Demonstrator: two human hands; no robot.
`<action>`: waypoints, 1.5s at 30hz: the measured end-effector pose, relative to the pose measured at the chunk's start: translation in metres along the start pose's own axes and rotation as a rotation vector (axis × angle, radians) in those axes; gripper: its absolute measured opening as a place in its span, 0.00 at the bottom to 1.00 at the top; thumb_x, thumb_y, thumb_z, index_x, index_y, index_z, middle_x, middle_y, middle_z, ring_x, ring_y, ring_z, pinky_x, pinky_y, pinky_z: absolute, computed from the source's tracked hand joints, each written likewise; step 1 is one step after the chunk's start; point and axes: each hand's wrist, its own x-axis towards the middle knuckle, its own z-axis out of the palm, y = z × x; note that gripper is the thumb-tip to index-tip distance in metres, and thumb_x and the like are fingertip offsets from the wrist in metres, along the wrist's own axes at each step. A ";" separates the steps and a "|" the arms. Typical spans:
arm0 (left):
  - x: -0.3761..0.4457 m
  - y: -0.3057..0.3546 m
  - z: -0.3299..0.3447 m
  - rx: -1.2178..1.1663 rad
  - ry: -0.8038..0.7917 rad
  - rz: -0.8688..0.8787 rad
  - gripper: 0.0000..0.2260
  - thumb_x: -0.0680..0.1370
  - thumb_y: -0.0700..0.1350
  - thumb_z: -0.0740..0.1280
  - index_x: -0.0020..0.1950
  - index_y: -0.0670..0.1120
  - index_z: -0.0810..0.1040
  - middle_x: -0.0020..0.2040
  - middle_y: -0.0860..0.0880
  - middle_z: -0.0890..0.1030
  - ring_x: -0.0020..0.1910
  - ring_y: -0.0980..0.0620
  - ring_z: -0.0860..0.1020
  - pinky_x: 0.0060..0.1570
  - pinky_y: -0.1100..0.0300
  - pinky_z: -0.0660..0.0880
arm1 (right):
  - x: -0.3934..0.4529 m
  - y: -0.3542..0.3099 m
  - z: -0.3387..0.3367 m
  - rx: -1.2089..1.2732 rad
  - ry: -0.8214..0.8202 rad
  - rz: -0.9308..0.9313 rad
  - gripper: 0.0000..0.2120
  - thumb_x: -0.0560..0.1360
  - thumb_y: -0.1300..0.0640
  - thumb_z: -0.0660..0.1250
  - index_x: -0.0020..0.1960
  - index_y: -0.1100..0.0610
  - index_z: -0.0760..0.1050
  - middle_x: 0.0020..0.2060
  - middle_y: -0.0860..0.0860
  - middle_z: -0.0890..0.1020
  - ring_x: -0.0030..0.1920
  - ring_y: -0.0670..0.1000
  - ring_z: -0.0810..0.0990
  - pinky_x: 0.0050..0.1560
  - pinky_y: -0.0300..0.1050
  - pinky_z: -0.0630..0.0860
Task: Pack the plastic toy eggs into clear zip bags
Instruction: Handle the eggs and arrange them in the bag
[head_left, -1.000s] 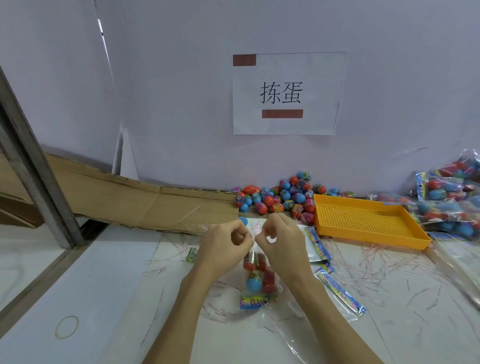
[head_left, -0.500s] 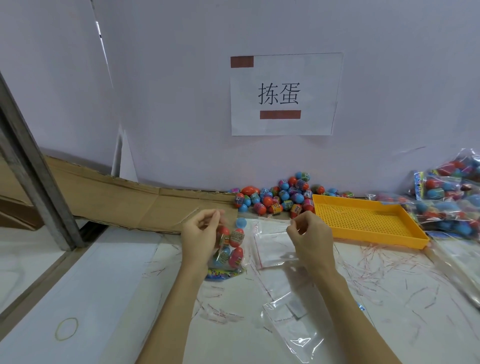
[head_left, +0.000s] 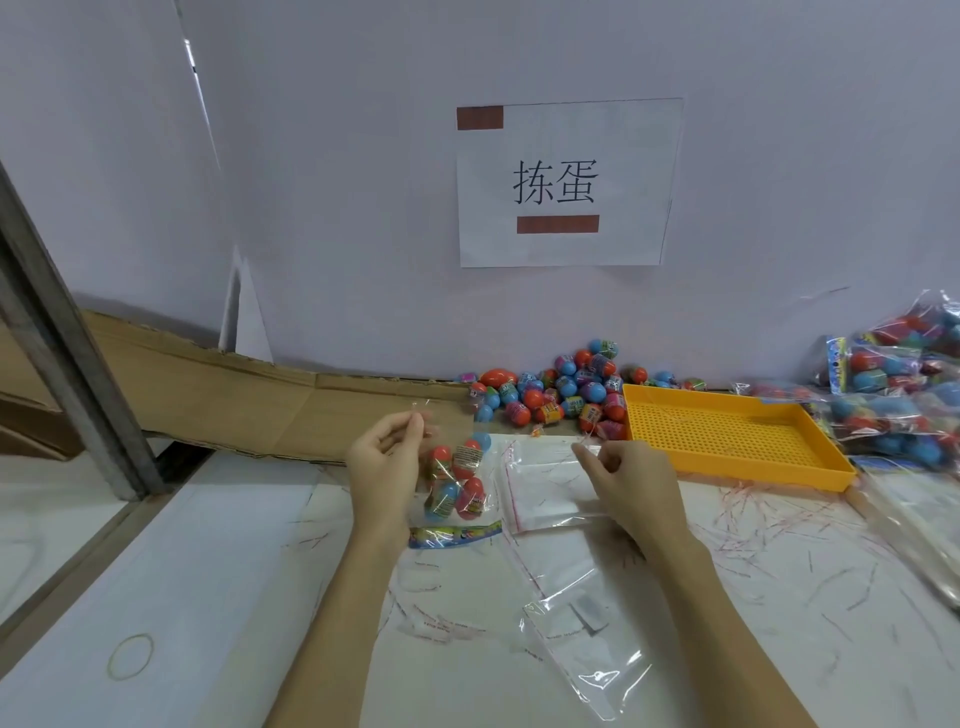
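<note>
A person's two bare forearms reach forward over a white counter (head_left: 223, 597) set against a pale wall. The left hand (head_left: 384, 467) is raised a little, its thumb and fingertips pinched together on the top edge of a filled clear bag (head_left: 457, 488). The bag hangs down just to the right of that hand and holds several orange and blue plastic eggs, with a colourful printed strip along its bottom edge, which touches or nearly touches the counter. The right hand (head_left: 631, 480) sits near the middle, fingers curled, pinching what looks like a thin red-and-clear strip at the upper corner of a stack of empty zip bags (head_left: 540, 488) lying flat on the counter between the two hands. Whether the fingers also grip the top bag itself cannot be told. Nearer the viewer, a loose clear bag (head_left: 582, 639) lies crumpled beside the right forearm.

At the back, against the wall, a heap of loose toy eggs (head_left: 561, 395) in orange, blue and purple sits just left of a yellow perforated tray (head_left: 727, 441). To the far right is a pile of packed bags (head_left: 893, 395) full of eggs. Thin red strips (head_left: 753, 519) are scattered across the counter's right side. A flat sheet of cardboard (head_left: 234, 400) lies along the wall to the left, and a rubber band (head_left: 130, 657) rests near the lower left. A paper sign (head_left: 566, 182) with two printed characters is fixed to the wall above.
</note>
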 end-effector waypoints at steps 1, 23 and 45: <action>0.000 0.000 0.000 0.003 -0.008 0.000 0.07 0.83 0.43 0.69 0.49 0.52 0.85 0.43 0.53 0.87 0.45 0.53 0.86 0.39 0.61 0.80 | 0.000 0.001 -0.001 0.026 -0.008 -0.002 0.19 0.81 0.47 0.67 0.33 0.52 0.73 0.27 0.48 0.75 0.31 0.48 0.72 0.32 0.38 0.63; -0.004 0.003 0.002 -0.217 -0.394 -0.372 0.14 0.76 0.48 0.75 0.56 0.41 0.85 0.53 0.43 0.88 0.51 0.48 0.87 0.47 0.60 0.83 | -0.015 -0.033 0.011 0.876 -0.152 0.030 0.04 0.77 0.55 0.74 0.48 0.54 0.86 0.40 0.50 0.87 0.40 0.47 0.85 0.39 0.36 0.79; 0.006 -0.007 -0.007 -0.069 -0.390 -0.325 0.08 0.74 0.38 0.77 0.51 0.47 0.89 0.50 0.45 0.88 0.47 0.50 0.86 0.44 0.61 0.82 | -0.011 -0.020 0.004 0.877 -0.285 -0.009 0.08 0.76 0.59 0.74 0.54 0.51 0.87 0.46 0.51 0.88 0.47 0.51 0.86 0.46 0.39 0.81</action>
